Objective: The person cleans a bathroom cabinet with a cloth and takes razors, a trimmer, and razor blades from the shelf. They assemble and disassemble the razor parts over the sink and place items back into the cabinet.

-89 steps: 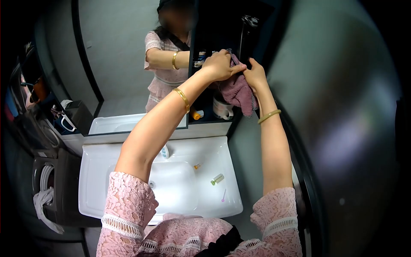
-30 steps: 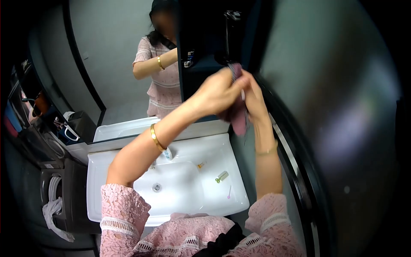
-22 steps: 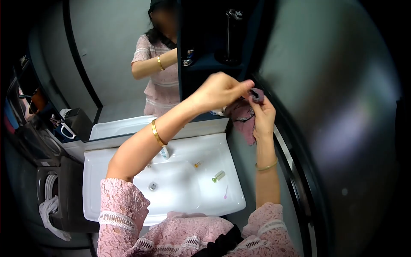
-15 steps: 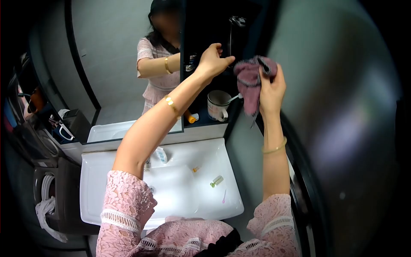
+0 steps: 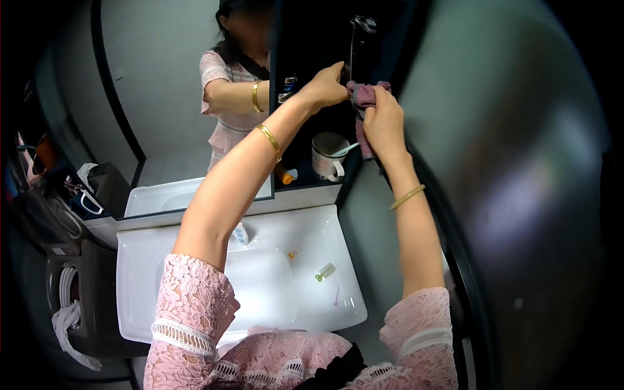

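One bare left hand [image 5: 324,89] is reaching in front of a dark open shelf unit [image 5: 304,188], its thumb pointing towards a mauve cloth with dark-and-white edging [image 5: 365,97]; whether its partly hidden fingers are gripping anything, I cannot tell. The right hand [image 5: 385,125] is closing its thumb and fingers on the cloth, which is bunching at the top and hanging down beside the shelf unit's right part. Below and between the hands, a white patterned mug [image 5: 323,165] is standing on the shelf, with a pale, slender handle [image 5: 346,149] leaning out over its rim. An orange tube with a white cap [image 5: 284,174] is lying to the mug's left. Beneath, a white rectangular washbasin [image 5: 263,279] is holding a small white bottle [image 5: 241,234], a small orange item [image 5: 292,255], a clear-and-green item [image 5: 324,272] and a thin lilac stick [image 5: 336,296].
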Motion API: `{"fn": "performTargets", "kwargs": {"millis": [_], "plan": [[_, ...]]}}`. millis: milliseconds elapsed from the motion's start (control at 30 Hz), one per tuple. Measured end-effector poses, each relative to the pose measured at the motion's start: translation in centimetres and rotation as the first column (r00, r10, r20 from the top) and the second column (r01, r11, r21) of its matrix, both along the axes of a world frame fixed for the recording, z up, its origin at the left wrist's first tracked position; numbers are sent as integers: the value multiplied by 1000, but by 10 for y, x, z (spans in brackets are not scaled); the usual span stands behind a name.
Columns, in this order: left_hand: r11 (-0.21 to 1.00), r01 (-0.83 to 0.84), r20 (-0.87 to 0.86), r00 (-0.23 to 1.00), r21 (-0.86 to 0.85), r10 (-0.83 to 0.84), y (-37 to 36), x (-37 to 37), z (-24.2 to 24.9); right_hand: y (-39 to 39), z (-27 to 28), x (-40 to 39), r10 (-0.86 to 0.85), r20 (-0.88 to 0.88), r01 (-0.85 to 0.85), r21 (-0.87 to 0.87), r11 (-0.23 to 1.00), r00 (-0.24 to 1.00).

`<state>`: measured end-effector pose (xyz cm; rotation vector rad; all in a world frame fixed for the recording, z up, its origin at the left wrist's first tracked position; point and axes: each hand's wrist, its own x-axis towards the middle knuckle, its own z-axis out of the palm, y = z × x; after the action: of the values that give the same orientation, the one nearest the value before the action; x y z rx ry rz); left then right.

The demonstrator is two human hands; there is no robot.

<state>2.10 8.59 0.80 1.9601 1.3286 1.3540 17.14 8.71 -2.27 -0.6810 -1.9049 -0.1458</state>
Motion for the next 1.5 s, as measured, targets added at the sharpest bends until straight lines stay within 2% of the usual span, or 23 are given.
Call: {"fn": "performTargets", "kwargs": {"millis": [33,67,133,200,267,300,333,400,433,633,700,800,900,967,1067,1133,1200,1233,1267,1367,1400,1433,1500], "plan": [[991,-96,45,995,89,92,2,2,-5,-2,3,6,74,-52,-76,-25,997,996],[991,-94,42,995,91,91,6,-1,-4,-7,5,13,101,-88,-109,-94,990,991],[998,18,88,996,-61,-13,3,-5,2,-14,3,27,88,-220,-132,-191,973,972],[996,4,126,992,-88,8,5,-3,0,-11,-3,34,88,-242,-142,-218,966,966],[990,-50,177,982,-128,73,17,-5,-5,-9,-6,33,81,-202,-112,-150,982,976],[990,-51,177,982,-129,74,17,-4,-5,-7,-6,26,87,-117,-90,-17,996,989],[991,-59,188,979,-123,81,16,-3,-4,-8,-7,19,97,-28,-96,29,995,995],[991,-64,195,977,-114,85,10,1,-1,-8,-15,-1,23,112,-46,205,978,993],[990,-73,194,976,-124,96,1,4,1,-15,-17,-6,1,116,-18,140,990,993],[990,-36,166,984,-135,58,0,2,5,-23,-16,-7,63,149,-89,173,981,987],[988,-145,-27,989,-55,144,-9,6,8,-23,-16,-12,43,127,-63,158,985,991],[991,-133,-106,985,10,134,-4,2,6,-18,-12,-19,-49,71,36,174,984,996],[988,-147,-81,986,-48,143,-8,3,9,-21,-10,-19,-97,92,85,128,988,991],[986,-161,-59,986,-39,158,-8,3,7,-24,-12,-16,47,138,-75,205,976,989],[987,-144,-10,990,-64,144,-13,5,10,-29,-13,-31,-38,175,9,164,986,984],[988,-115,18,993,-103,117,-15,2,14,-25,-12,-42,-69,162,40,179,983,984],[980,43,146,989,-192,-15,-14,0,14,-26,-15,-45,-105,91,86,194,977,990],[989,-68,140,986,-128,85,-6,1,8,-29,-15,-42,-86,89,74,138,988,992],[992,-9,174,984,-123,30,-2,0,4,-29,-18,-37,-88,88,76,132,988,992],[992,-77,60,995,-102,83,-10,1,8,-18,-22,-17,-36,-15,38,143,989,999],[990,-73,48,996,-119,79,-11,1,9,-15,-21,-10,-42,-53,44,44,998,998],[988,-130,39,990,-87,134,-4,1,5,-10,-19,-5,10,-125,-10,0,1000,992],[995,-68,41,997,-77,72,-7,1,7,-8,-4,-3,147,-266,-164,-45,985,953]]}}
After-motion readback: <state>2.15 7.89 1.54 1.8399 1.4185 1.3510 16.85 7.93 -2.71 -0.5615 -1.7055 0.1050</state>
